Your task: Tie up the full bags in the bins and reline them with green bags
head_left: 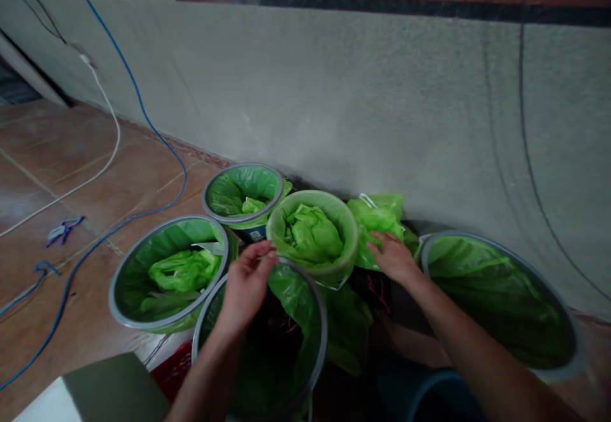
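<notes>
My left hand (pixel 249 277) is over the far rim of the front bin (pixel 319 345), its thumb and fingers pinched together; what they hold, if anything, is too small to make out. My right hand (pixel 392 255) reaches over a bright green plastic bag (pixel 379 215) by the wall, fingers spread and apart, touching or just above it. Between my hands stands a bin covered in a pale green liner (pixel 352 244), with crumpled green plastic (pixel 312 234) inside. The front bin has a green liner along its inner side and a dark interior.
Lined bins stand at the left (pixel 117 307), at the back (pixel 206 199) and at the right (pixel 496 295). A blue hose (pixel 138 94) and white cable (pixel 112 110) cross the floor. Purple clippers (pixel 64 230) lie left. A box (pixel 114 387) is at front left. The wall (pixel 358 91) runs behind.
</notes>
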`<control>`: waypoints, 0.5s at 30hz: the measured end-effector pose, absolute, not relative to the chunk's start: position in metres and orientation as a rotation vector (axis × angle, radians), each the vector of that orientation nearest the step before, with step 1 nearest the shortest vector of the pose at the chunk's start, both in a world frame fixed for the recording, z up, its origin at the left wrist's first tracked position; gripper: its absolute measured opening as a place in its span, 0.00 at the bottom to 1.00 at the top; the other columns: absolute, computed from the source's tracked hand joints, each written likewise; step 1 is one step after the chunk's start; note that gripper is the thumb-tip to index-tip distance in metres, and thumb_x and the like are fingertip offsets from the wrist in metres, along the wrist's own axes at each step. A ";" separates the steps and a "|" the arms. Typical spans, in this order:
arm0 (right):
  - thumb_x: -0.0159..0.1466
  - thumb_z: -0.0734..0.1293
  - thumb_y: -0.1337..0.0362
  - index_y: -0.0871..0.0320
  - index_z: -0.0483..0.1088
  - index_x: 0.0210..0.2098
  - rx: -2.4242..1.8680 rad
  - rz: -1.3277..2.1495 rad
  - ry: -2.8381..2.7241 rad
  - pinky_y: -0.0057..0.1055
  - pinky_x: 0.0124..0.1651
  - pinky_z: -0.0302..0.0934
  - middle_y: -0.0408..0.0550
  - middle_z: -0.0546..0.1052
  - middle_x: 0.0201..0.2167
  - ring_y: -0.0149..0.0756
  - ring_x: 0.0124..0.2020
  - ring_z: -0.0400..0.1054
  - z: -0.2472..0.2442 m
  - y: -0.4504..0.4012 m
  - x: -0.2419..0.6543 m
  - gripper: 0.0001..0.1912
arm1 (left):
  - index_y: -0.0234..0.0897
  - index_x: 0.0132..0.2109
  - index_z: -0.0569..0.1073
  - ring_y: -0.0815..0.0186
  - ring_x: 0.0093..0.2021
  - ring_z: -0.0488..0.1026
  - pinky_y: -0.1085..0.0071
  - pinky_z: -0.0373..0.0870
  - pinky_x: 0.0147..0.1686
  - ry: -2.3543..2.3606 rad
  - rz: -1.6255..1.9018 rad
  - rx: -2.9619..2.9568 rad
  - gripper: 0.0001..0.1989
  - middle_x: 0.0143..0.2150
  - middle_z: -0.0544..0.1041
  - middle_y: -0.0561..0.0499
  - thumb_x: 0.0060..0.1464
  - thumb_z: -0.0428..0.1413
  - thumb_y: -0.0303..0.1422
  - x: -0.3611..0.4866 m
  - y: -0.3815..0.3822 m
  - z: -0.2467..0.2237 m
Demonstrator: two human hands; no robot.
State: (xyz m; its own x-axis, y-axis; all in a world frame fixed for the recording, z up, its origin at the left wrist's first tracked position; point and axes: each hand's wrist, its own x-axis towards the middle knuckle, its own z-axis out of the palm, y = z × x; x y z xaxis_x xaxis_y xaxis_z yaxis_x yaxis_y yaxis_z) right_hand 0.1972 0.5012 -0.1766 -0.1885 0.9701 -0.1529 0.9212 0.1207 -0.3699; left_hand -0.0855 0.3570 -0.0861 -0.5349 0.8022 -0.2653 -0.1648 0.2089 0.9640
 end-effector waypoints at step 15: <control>0.61 0.60 0.43 0.59 0.73 0.38 -1.864 1.665 -1.224 0.33 0.31 0.63 0.54 0.80 0.34 0.42 0.34 0.74 -0.183 0.427 0.119 0.25 | 0.35 0.35 0.70 0.68 0.16 0.62 0.77 0.57 0.12 1.620 1.263 -0.311 0.15 0.21 0.68 0.51 0.63 0.46 0.39 -0.170 0.462 -0.132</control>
State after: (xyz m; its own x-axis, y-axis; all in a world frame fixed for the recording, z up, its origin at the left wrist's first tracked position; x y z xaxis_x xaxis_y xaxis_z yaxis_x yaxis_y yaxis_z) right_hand 0.1191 0.4268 -0.1833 -0.0677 0.7805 -0.6215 0.3608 -0.5616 -0.7446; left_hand -0.1696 0.4625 -0.1315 -0.4518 0.3579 -0.8172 -0.7051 0.4179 0.5729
